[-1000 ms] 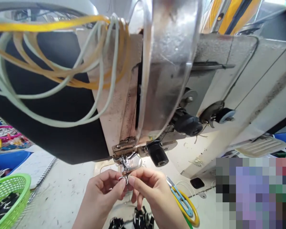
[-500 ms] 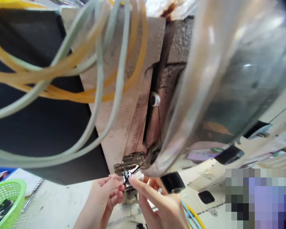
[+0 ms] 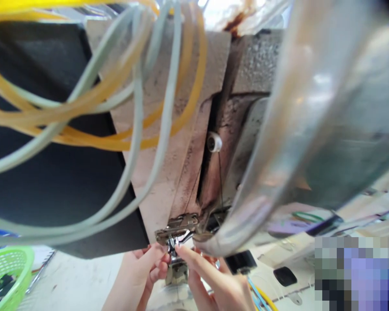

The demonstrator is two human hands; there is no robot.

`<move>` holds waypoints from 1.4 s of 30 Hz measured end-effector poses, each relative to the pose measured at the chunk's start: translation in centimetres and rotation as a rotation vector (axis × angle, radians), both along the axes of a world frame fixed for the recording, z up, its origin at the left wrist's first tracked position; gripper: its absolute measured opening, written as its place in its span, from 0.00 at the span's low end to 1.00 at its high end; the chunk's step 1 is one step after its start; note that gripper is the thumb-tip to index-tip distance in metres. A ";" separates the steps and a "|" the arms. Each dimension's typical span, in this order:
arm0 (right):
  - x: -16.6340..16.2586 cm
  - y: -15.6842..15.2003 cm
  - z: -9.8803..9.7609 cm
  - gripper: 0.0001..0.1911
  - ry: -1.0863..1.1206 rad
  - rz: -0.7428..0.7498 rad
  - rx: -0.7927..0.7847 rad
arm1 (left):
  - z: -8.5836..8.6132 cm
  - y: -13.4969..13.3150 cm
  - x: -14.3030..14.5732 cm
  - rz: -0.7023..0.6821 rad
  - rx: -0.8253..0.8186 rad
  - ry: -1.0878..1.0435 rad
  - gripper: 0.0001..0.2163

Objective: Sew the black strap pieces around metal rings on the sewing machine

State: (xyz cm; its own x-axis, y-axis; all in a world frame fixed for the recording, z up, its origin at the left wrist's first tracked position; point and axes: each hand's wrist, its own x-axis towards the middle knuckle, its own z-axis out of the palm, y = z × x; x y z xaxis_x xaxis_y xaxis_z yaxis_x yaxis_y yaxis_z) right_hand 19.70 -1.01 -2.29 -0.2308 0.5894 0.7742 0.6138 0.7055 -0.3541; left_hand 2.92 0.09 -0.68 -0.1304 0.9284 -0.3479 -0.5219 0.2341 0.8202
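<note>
At the low end of a worn pinkish-beige machine head (image 3: 162,172), both my hands meet around a small shiny metal part (image 3: 172,242). My left hand (image 3: 145,268) is closed, its thumb and forefinger pinched at the part's left side. From the right, my right hand (image 3: 214,272) has its index fingertip against the part, with its other fingers bent behind and partly hidden. Just above the fingertips is a metal mechanism (image 3: 178,224) of the machine. Whatever lies between the fingers is too small to make out fully.
Pale and yellow hoses (image 3: 165,129) loop across the upper left, before a dark panel (image 3: 68,181). A thick clear plastic piece (image 3: 288,129) hangs at the right. A green basket (image 3: 26,268) with dark items stands lower left. A black block (image 3: 241,261) is right of my hands.
The view has shifted slightly, so the machine and hoses appear a little lower. My hands keep nearly the same pose at the metal part.
</note>
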 end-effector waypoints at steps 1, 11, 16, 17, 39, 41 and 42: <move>0.0 0.0 0.0 0.19 0.004 0.008 -0.013 | 0.1 0.0 0.1 -0.006 0.007 0.006 0.08; 1.1 -1.5 0.9 0.13 0.226 0.012 -0.218 | 1.1 0.9 -0.3 -0.189 0.125 0.083 0.11; 2.9 -4.3 0.1 0.11 0.210 0.055 -0.362 | 0.9 1.2 -1.4 -0.265 0.131 0.085 0.10; 3.2 -4.8 -0.2 0.10 0.140 0.084 -0.439 | 0.9 1.0 -1.6 -0.283 0.125 0.091 0.09; 2.0 -7.7 -2.4 0.07 0.319 0.282 -0.572 | -1.1 -6.3 -1.4 -0.665 0.152 0.529 0.12; 2.1 -7.6 -2.6 0.09 0.320 0.302 -0.526 | -1.2 -6.6 -1.0 -0.678 0.119 0.486 0.13; 2.1 -7.6 -2.7 0.09 0.310 0.313 -0.506 | -1.2 -6.7 -0.9 -0.690 0.102 0.463 0.13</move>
State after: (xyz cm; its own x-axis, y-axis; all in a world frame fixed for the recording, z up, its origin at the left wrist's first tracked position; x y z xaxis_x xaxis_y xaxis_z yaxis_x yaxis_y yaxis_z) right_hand 21.82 -8.60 -4.99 -0.2616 0.8383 0.4784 0.2237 0.5348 -0.8148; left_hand 2.06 -6.64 -1.85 0.3698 0.8763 -0.3089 0.1063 0.2904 0.9510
